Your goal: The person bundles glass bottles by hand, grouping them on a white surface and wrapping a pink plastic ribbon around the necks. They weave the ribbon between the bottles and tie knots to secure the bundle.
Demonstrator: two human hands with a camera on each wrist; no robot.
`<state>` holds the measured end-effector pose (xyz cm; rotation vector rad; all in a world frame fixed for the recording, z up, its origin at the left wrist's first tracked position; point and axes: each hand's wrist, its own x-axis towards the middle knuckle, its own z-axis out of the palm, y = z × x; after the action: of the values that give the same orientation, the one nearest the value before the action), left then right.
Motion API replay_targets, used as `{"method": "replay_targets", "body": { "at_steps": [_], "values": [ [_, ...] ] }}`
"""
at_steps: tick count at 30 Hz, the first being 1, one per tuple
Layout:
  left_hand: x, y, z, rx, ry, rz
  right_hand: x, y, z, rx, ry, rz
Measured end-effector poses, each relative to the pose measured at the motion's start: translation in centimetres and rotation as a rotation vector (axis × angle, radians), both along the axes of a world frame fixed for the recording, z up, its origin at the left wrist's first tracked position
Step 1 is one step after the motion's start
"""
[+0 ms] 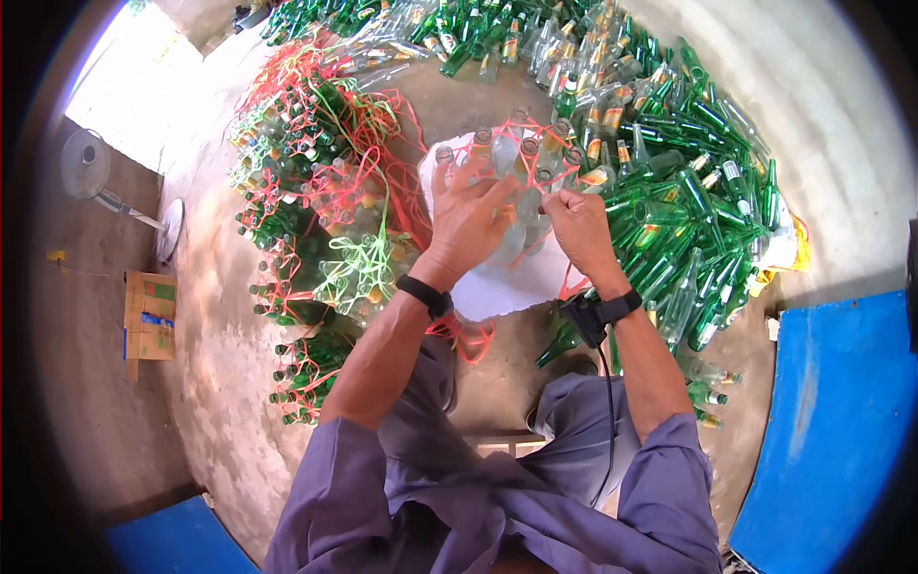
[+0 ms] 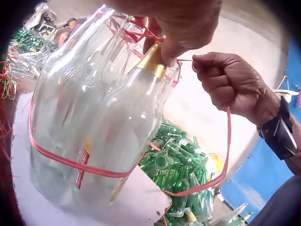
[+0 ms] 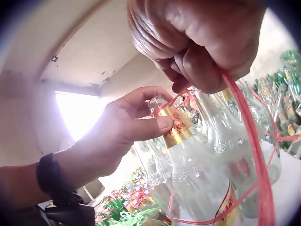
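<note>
A cluster of clear glass bottles point(image 2: 94, 117) stands upright on a white board point(image 1: 492, 292) in front of me. Red plastic twine point(image 2: 80, 165) circles their bodies, and more of it laces around the necks. My left hand point(image 1: 469, 225) grips the gold-foiled neck point(image 3: 178, 134) of one near bottle, its thumb pressed on the foil. To the right, my right hand point(image 1: 581, 230) has its fingers curled and pinches the twine, drawn taut from the necks in the left wrist view. A loose length of twine point(image 3: 249, 136) hangs from that fist.
Loose green bottles point(image 1: 669, 220) are heaped on the right, with more bottles along the back. On the left stand bundles of bottles tied with red and green twine point(image 1: 359, 268). A standing fan point(image 1: 86, 163), a cardboard box point(image 1: 150, 316) and a blue panel point(image 1: 841, 402) are farther out.
</note>
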<state>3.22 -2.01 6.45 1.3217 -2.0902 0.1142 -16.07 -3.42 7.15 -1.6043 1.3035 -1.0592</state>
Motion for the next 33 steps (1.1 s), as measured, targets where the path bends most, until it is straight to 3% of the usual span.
{"method": "replay_targets", "body": {
  "at_steps": [4, 9, 14, 15, 19, 22, 24, 26, 28, 30, 32, 33],
  "values": [
    [-1.8, 1.5, 0.8, -0.105, 0.053, 0.069, -0.2, 0.4, -0.8, -0.033, -0.015, 0.03],
    [-3.6, 2.7, 1.6, -0.202, 0.054, -0.016, -0.7, 0.8, -0.1, -0.032, 0.03, 0.033],
    [-4.6, 2.3, 0.0, 0.002, 0.224, -0.195, -1.2, 1.5, 1.4, -0.082, 0.0, 0.112],
    [-4.9, 2.0, -0.4, -0.001, 0.227, -0.192, -1.9, 1.3, 1.4, -0.098, 0.143, 0.157],
    [-5.6, 1.4, -1.1, -0.036, 0.397, -0.246, -3.3, 1.5, 2.3, -0.055, 0.141, 0.219],
    [-5.5, 1.1, -1.0, 0.006, 0.423, -0.27, -4.3, 1.2, 3.8, 0.055, 0.1, 0.242],
    [-5.5, 1.1, -1.1, 0.032, 0.429, -0.263, -5.5, -0.1, 3.2, 0.29, -0.22, 0.144],
    [-5.5, 1.2, -1.1, 0.027, 0.462, -0.301, -6.2, -2.1, 1.4, 0.194, -0.175, 0.1],
    [-5.4, 1.2, -1.1, 0.021, 0.465, -0.299, -6.3, -4.0, -0.7, -0.094, 0.167, -0.104],
    [-5.4, 1.2, -1.2, 0.021, 0.461, -0.299, -6.1, -6.0, -3.3, -0.168, 0.23, -0.085],
    [-5.4, 1.1, -1.3, 0.033, 0.445, -0.289, -5.3, -7.7, -5.0, -0.491, 0.537, -0.066],
    [-5.4, 1.1, -1.3, 0.034, 0.447, -0.291, -4.8, -8.4, -5.5, -0.4, 0.568, -0.071]
  ]
}}
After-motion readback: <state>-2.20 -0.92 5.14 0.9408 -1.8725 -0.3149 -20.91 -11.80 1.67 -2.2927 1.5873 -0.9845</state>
